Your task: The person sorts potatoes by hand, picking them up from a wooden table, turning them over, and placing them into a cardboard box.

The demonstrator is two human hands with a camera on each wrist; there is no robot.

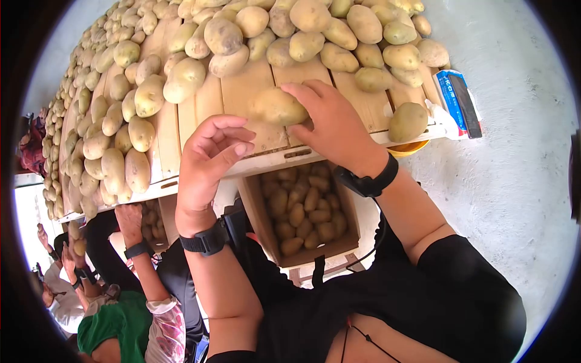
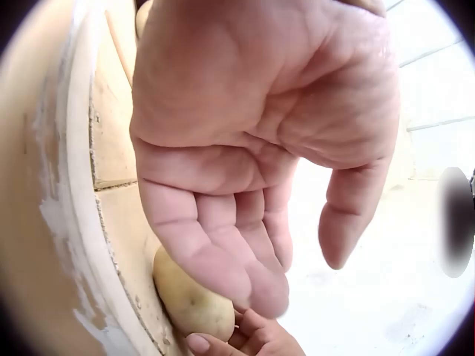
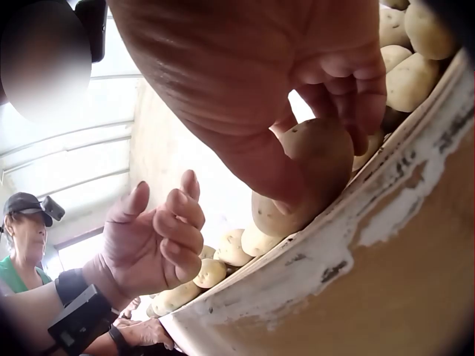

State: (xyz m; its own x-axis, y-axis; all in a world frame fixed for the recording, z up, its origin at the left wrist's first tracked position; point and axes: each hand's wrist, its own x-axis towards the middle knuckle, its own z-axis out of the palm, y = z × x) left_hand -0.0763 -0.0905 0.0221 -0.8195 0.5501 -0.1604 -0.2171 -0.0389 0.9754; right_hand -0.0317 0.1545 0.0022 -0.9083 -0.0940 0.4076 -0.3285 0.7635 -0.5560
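Note:
My right hand [image 1: 336,124] grips one end of a large pale potato [image 1: 277,107] over the slatted wooden table, thumb and fingers around it; in the right wrist view the potato [image 3: 315,167] shows beneath the curved fingers of the right hand [image 3: 260,89]. To the left of that potato my left hand [image 1: 209,163] hangs in the air, palm turned inward, fingers loosely bent and holding nothing. The left wrist view shows the left hand [image 2: 245,133] with nothing in its palm, the potato [image 2: 191,300] beyond its fingertips.
Many potatoes [image 1: 221,36] cover the table's far and left parts. Below the table's near edge [image 1: 290,158] stands a cardboard box [image 1: 302,258] of potatoes. A single potato [image 1: 408,122] and a blue box [image 1: 452,100] lie at the right. Other people [image 1: 124,323] sit at the left.

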